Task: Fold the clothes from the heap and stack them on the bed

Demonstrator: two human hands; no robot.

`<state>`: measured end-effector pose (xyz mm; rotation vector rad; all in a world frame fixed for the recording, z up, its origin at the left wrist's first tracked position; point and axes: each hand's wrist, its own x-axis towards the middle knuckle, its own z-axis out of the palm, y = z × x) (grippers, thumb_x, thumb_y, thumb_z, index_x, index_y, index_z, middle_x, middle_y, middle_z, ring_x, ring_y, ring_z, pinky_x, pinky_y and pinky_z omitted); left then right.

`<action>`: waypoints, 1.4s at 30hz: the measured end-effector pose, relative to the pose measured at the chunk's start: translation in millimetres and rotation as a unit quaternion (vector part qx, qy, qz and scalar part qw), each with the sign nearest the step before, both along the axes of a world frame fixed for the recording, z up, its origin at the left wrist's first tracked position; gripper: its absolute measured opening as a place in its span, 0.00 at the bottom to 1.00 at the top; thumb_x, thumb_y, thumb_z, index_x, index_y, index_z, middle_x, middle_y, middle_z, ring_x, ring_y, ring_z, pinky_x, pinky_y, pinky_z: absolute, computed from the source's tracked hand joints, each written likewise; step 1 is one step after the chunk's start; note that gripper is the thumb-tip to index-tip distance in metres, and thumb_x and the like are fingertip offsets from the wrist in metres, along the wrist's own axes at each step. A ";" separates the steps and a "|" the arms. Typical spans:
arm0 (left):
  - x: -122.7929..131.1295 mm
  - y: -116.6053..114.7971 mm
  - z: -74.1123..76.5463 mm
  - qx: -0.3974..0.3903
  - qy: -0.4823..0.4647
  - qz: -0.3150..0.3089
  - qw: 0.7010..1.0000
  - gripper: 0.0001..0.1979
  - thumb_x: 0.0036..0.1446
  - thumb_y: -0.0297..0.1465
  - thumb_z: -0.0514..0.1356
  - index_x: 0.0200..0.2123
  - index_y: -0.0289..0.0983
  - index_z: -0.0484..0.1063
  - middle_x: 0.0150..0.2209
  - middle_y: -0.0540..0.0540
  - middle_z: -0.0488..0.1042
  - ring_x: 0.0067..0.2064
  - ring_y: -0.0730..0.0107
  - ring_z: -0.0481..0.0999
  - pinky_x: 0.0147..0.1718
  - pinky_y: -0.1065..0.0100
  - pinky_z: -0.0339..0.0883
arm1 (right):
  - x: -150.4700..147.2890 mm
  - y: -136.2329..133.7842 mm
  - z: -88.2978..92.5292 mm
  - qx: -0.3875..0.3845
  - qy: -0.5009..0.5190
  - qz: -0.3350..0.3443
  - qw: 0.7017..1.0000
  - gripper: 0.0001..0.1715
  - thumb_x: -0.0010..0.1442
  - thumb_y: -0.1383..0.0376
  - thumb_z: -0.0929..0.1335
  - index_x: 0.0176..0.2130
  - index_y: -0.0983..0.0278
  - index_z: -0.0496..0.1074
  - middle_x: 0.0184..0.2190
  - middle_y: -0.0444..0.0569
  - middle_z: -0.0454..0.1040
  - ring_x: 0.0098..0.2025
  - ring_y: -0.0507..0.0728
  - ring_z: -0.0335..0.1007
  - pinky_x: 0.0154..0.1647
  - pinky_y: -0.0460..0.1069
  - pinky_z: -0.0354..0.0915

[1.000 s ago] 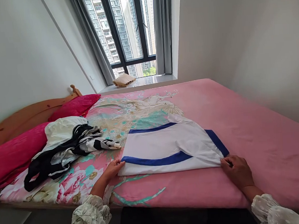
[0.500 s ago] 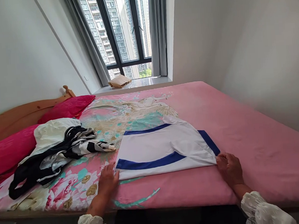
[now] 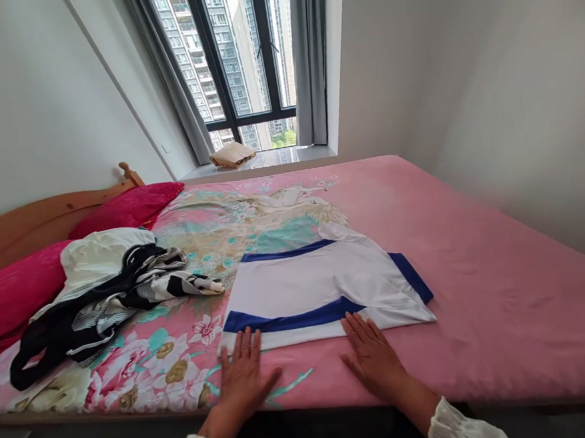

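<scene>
A white shirt with blue bands lies folded and mostly flat on the bed, its blue-edged sleeve end pointing right. My left hand rests palm down with its fingers stretched over the shirt's near left edge. Further right, my right hand is also flat, its fingertips touching the near edge below the blue band. Neither hand grips anything. Small creases run across the shirt's right part.
Crumpled black-and-white clothing lies to the left by red pillows and a wooden headboard. The pink floral bedsheet spreads beneath. A beige folded item sits on the windowsill.
My right hand has let go of the shirt's right corner and moved left to the middle of the near edge. My left hand has shifted right and flattened onto the fabric.
</scene>
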<state>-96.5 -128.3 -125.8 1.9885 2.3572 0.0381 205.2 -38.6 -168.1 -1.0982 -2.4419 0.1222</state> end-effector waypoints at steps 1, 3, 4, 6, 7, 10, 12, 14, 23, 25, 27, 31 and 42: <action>-16.5 -5.4 2.2 -0.005 0.024 0.059 0.998 0.45 0.50 0.56 0.53 0.64 0.34 0.53 0.67 0.33 0.46 0.67 0.42 0.42 0.60 0.35 0.27 | 5.5 -0.1 -4.9 0.000 -0.004 -0.012 1.000 0.35 0.59 0.56 0.65 0.62 0.66 0.58 0.62 0.59 0.57 0.63 0.67 0.52 0.60 0.65 0.54; -37.1 -9.6 11.1 0.009 0.057 0.116 0.992 0.40 0.52 0.52 0.54 0.61 0.33 0.58 0.66 0.33 0.51 0.67 0.43 0.44 0.60 0.35 0.29 | 6.9 -1.8 -3.8 0.005 0.005 -0.027 1.000 0.33 0.60 0.58 0.64 0.61 0.67 0.59 0.62 0.60 0.58 0.63 0.67 0.53 0.60 0.66 0.55; -39.2 -8.0 16.3 0.031 0.058 0.104 0.992 0.35 0.55 0.49 0.53 0.60 0.34 0.61 0.65 0.34 0.54 0.67 0.45 0.47 0.61 0.37 0.33 | 2.4 -3.2 1.8 0.009 0.015 -0.027 0.999 0.31 0.61 0.59 0.63 0.61 0.67 0.59 0.61 0.59 0.59 0.63 0.67 0.53 0.60 0.66 0.55; -27.4 1.7 23.9 0.081 0.027 -0.003 0.996 0.24 0.61 0.39 0.48 0.57 0.37 0.66 0.62 0.38 0.61 0.66 0.55 0.53 0.63 0.47 0.43 | -14.1 -5.7 18.6 0.013 0.044 -0.014 0.999 0.27 0.63 0.64 0.61 0.60 0.68 0.61 0.60 0.58 0.61 0.63 0.65 0.53 0.60 0.64 0.56; -16.1 8.7 24.8 0.097 0.000 -0.083 0.992 0.21 0.63 0.34 0.45 0.55 0.38 0.67 0.61 0.41 0.63 0.65 0.61 0.55 0.63 0.52 0.47 | -23.7 -6.4 27.5 0.011 0.059 0.003 0.998 0.25 0.63 0.66 0.59 0.59 0.67 0.62 0.59 0.56 0.63 0.63 0.63 0.53 0.61 0.62 0.57; 17.1 30.6 16.2 0.092 -0.069 -0.276 0.954 0.23 0.63 0.25 0.41 0.54 0.42 0.68 0.58 0.48 0.67 0.63 0.71 0.60 0.62 0.61 0.52 | -43.9 -3.4 43.3 -0.008 0.082 0.083 0.993 0.22 0.63 0.71 0.57 0.54 0.65 0.67 0.56 0.51 0.67 0.62 0.57 0.56 0.62 0.57 0.58; 22.2 40.5 6.4 0.079 -0.076 -0.286 0.952 0.22 0.63 0.26 0.44 0.57 0.43 0.64 0.60 0.47 0.65 0.63 0.69 0.59 0.62 0.57 0.51 | -43.1 3.1 40.0 -0.018 0.063 0.103 0.992 0.21 0.62 0.71 0.58 0.52 0.64 0.68 0.54 0.51 0.69 0.60 0.58 0.59 0.61 0.57 0.59; 8.0 46.0 0.1 0.061 -0.065 -0.192 0.977 0.23 0.62 0.32 0.48 0.60 0.43 0.60 0.62 0.45 0.61 0.64 0.62 0.57 0.63 0.48 0.44 | -32.2 11.1 28.8 -0.017 0.025 0.066 0.997 0.22 0.62 0.69 0.61 0.54 0.66 0.67 0.56 0.54 0.67 0.60 0.60 0.59 0.60 0.60 0.59; -94.2 75.1 36.4 -0.004 -0.098 -0.060 0.993 0.31 0.44 0.18 0.51 0.51 0.43 0.71 0.56 0.46 0.69 0.62 0.58 0.58 0.63 0.49 0.39 | -9.2 19.1 -2.5 0.032 -0.014 -0.022 0.999 0.27 0.63 0.62 0.60 0.60 0.66 0.60 0.61 0.53 0.60 0.64 0.61 0.52 0.63 0.61 0.53; -98.6 85.0 43.4 -0.010 -0.121 -0.063 0.991 0.25 0.40 0.20 0.54 0.42 0.43 0.75 0.48 0.46 0.74 0.57 0.57 0.64 0.61 0.51 0.44 | -10.4 17.8 -2.5 0.036 -0.008 -0.020 0.999 0.27 0.63 0.62 0.60 0.60 0.65 0.61 0.61 0.53 0.60 0.64 0.61 0.52 0.63 0.60 0.53; -100.4 92.2 48.7 -0.016 -0.150 -0.053 0.987 0.14 0.38 0.23 0.57 0.31 0.39 0.76 0.38 0.45 0.75 0.50 0.55 0.68 0.55 0.53 0.54 | -10.5 17.3 -1.4 0.037 -0.005 -0.020 0.999 0.26 0.63 0.63 0.60 0.60 0.64 0.61 0.61 0.53 0.61 0.64 0.61 0.52 0.63 0.60 0.53; -102.6 93.6 56.3 -0.036 -0.251 -0.026 0.967 0.07 0.42 0.33 0.56 0.26 0.37 0.69 0.26 0.50 0.71 0.35 0.63 0.72 0.37 0.64 0.65 | -10.9 17.1 4.1 0.030 -0.007 -0.027 0.999 0.26 0.63 0.63 0.61 0.60 0.65 0.61 0.60 0.53 0.61 0.63 0.61 0.52 0.63 0.60 0.53; -108.9 56.9 20.0 0.105 -0.107 0.131 0.980 0.27 0.55 0.43 0.52 0.55 0.37 0.62 0.37 0.43 0.76 0.40 0.56 0.75 0.39 0.60 0.67 | -11.7 16.7 17.8 0.000 -0.015 -0.063 0.998 0.31 0.62 0.59 0.62 0.62 0.67 0.58 0.63 0.55 0.56 0.65 0.64 0.47 0.64 0.63 0.47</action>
